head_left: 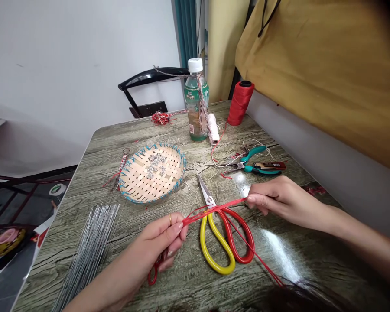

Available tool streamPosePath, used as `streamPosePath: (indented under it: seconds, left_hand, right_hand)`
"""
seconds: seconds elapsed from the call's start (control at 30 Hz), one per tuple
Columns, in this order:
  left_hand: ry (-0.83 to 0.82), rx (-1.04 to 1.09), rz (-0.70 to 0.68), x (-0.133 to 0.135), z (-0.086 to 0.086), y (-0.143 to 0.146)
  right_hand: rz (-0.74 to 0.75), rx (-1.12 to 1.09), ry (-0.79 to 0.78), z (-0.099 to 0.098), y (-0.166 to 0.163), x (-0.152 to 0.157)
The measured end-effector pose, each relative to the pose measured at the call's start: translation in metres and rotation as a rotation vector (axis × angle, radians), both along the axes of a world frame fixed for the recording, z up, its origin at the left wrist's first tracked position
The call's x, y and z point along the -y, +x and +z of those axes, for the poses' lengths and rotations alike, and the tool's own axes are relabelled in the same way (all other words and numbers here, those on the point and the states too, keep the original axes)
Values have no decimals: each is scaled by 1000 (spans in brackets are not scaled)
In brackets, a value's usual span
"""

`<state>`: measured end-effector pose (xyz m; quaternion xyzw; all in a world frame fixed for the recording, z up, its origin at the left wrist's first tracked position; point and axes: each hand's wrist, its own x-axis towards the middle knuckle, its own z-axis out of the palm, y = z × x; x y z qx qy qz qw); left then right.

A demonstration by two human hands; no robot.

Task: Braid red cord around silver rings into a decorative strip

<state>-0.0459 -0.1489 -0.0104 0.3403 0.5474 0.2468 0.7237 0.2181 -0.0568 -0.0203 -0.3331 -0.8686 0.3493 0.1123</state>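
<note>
My left hand [160,242] pinches one end of a bundle of red cords [214,209] at the table's near middle; a ring sits on one finger. My right hand [277,198] pinches the other end, so the cords stretch taut between both hands. Loose red ends trail down past my left palm and off toward the lower right. Right under the cords lie scissors [222,236] with one yellow and one red handle, blades closed and pointing away from me.
A woven bamboo tray [134,186] with small metal pieces sits left of centre. Several thin metal wires [89,251] lie at lower left. Teal pliers [256,162], a plastic bottle [196,102], a white spool [213,126] and a red spool [241,103] stand further back.
</note>
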Motion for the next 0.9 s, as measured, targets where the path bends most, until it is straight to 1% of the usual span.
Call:
streamPosePath:
  seconds: [0.13, 0.23, 0.43, 0.57, 0.7, 0.77, 0.9]
  left_hand:
    - [-46, 43, 17, 0, -2, -1]
    - [-71, 58, 27, 1, -4, -1]
    - [-95, 82, 11, 0, -7, 0]
    - [-119, 77, 1, 2, -11, 2]
    - [-138, 78, -8, 4, -16, 2]
    - [-144, 80, -11, 5, -19, 2]
    - [-162, 85, -1, 7, -22, 2]
  right_hand:
    - [-25, 6, 45, -5, 2, -2]
    - [-10, -7, 85, -9, 2, -4]
    - [-30, -92, 57, -6, -2, -4]
    - [-25, -26, 93, -7, -1, -4]
    - [-16, 73, 151, -17, 2, -6]
    - [-48, 107, 170, -21, 4, -7]
    - [-220, 117, 261, -23, 7, -8]
